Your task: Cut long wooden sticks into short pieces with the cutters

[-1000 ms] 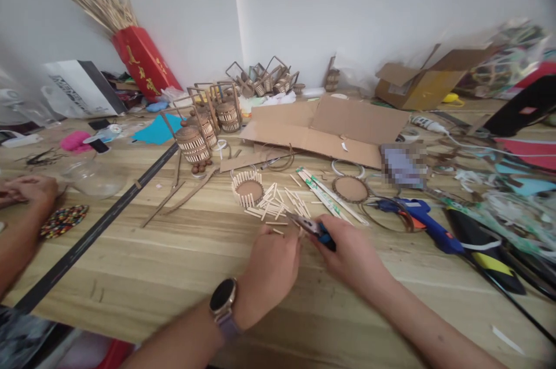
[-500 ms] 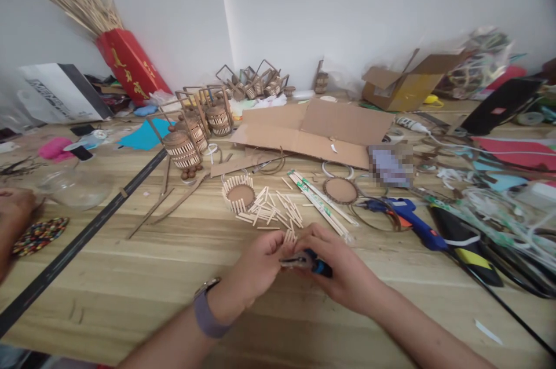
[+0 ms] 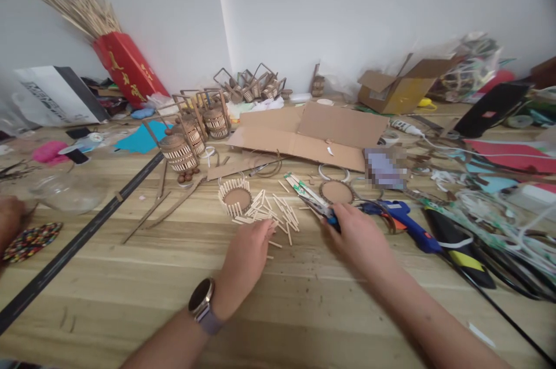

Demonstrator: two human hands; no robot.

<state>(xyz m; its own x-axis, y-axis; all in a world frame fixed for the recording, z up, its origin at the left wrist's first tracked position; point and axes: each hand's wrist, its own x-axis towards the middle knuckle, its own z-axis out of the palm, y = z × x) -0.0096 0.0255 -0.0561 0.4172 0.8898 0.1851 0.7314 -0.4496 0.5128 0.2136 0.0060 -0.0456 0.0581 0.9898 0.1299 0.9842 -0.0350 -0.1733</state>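
My right hand (image 3: 354,236) is wrapped round a pair of pliers (image 3: 319,207) with blue-and-black handles. Their jaws point left, over the paper-wrapped sticks (image 3: 299,185) with green print. My left hand (image 3: 247,247) reaches into a loose pile of short pale wooden sticks (image 3: 284,212). Its fingers look pressed together at the near edge of that pile, and what they may hold is hidden. Behind the left hand stands a small round basket base (image 3: 237,198) ringed with upright sticks. A bare round base (image 3: 336,191) lies just beyond the right hand.
Small finished baskets (image 3: 179,152) stand at back left. Flat cardboard (image 3: 299,134) lies across the middle. A blue glue gun (image 3: 408,221) and tangled cords are at right. Another person's hand (image 3: 9,218) is at the left edge, near a beaded piece (image 3: 32,241).
My hands have moved apart from their meeting point at the front. The left went forward and left to the stick pile; the right went forward and right with the pliers.
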